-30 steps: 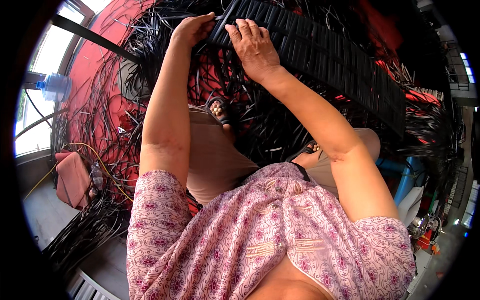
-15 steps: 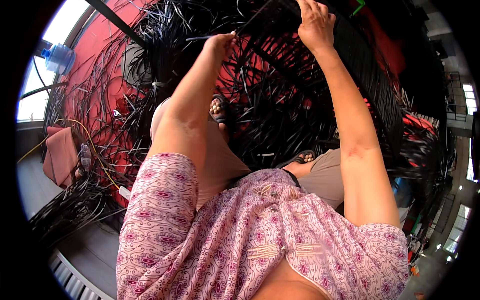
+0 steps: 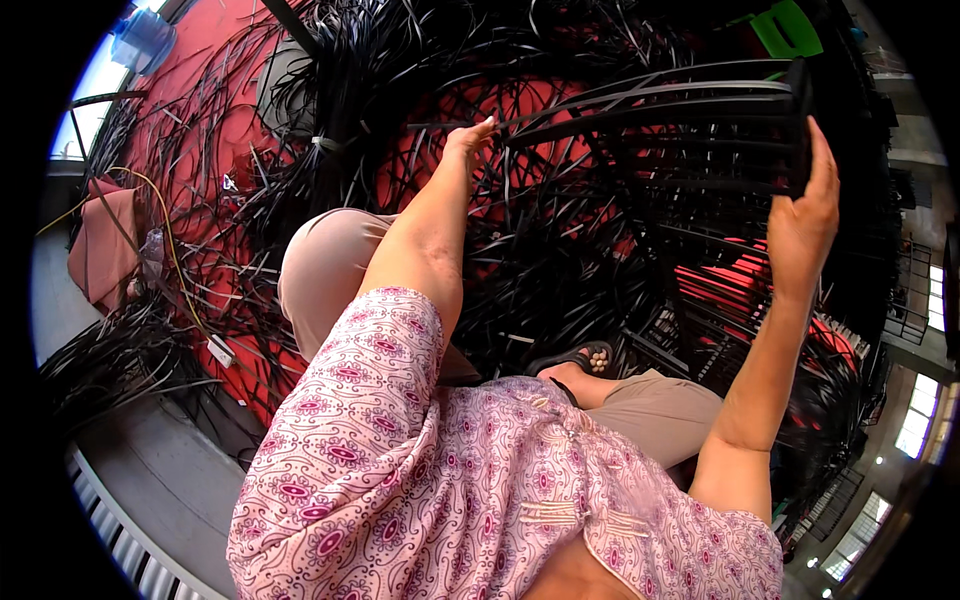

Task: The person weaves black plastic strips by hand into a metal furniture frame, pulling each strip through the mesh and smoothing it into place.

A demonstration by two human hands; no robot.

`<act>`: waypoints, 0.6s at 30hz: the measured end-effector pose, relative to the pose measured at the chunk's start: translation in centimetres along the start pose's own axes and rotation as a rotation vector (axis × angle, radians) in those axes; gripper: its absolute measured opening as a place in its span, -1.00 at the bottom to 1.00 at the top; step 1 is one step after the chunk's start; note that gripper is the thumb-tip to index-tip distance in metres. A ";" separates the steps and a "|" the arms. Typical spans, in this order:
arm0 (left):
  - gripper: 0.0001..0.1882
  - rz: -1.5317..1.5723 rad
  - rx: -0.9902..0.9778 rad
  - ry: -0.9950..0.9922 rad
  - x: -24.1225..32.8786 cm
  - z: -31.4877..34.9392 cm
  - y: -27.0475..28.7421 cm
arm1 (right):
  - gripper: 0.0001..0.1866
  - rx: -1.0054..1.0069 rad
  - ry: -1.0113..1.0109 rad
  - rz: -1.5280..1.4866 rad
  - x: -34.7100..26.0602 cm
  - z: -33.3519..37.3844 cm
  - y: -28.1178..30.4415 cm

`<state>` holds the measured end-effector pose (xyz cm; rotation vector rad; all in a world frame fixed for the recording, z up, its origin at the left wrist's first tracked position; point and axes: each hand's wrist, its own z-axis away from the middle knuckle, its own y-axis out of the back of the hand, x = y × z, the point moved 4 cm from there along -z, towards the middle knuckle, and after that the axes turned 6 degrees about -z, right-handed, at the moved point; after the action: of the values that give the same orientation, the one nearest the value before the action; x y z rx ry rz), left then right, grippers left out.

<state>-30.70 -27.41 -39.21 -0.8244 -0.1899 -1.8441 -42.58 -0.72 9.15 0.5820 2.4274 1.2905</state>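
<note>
A long flat black strip point(image 3: 640, 93) stretches from my left hand point(image 3: 470, 138) across to the right. My left fingers are pinched together on it, and its short tail sticks out beyond them to the left. At the right, my right hand point(image 3: 806, 225) is closed on the upright end of a black frame point(image 3: 798, 130), with the fingers along its outer side. Several black strips and bars run leftward from that frame end. The far end of the pinched strip meets the frame near its top, but how it is fastened there cannot be made out.
Heaps of loose black strips point(image 3: 540, 300) cover the red floor point(image 3: 215, 130) around my sandalled foot point(image 3: 585, 362). A tied bundle point(image 3: 325, 145) stands left of my left hand. Further left are a blue water bottle point(image 3: 143, 40), a pink cloth point(image 3: 103, 245) and a yellow cord point(image 3: 172, 265). A green plastic piece point(image 3: 787, 30) lies far right.
My right hand has moved right and nearer, and the black frame has swung with it. My left hand has shifted a little right and nearer, still pinching the strip. The view has also turned.
</note>
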 end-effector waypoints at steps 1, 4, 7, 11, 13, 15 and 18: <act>-0.69 -0.011 -0.057 -0.001 0.4 0.4 -1.1 | -0.31 -0.003 -0.064 0.004 -0.1 0.4 0.8; -0.72 0.006 -0.185 0.019 0.3 0.2 -3.2 | -0.31 0.017 -0.104 0.001 -0.3 1.2 2.1; -0.75 0.185 -0.271 0.035 -1.2 -0.9 -3.4 | -0.31 0.029 -0.097 -0.006 -0.9 1.5 2.6; -0.78 0.128 -0.212 0.045 -1.6 -0.9 -3.0 | -0.32 0.056 -0.124 -0.032 -1.2 2.0 3.0; -0.79 0.119 -0.200 0.088 -2.3 -0.7 -3.0 | -0.34 0.068 -0.124 -0.026 -1.3 2.4 3.5; -0.79 0.125 -0.190 0.065 -2.6 -0.9 -2.6 | -0.34 0.080 -0.100 -0.007 -1.4 2.8 3.7; -0.78 0.098 -0.221 0.084 -3.6 -3.3 -1.3 | -0.35 0.087 -0.092 -0.054 -1.8 2.8 4.1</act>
<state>-32.62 -25.72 -43.55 -0.8891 0.1084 -1.8243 -38.92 2.48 11.24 0.5814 2.4158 1.1164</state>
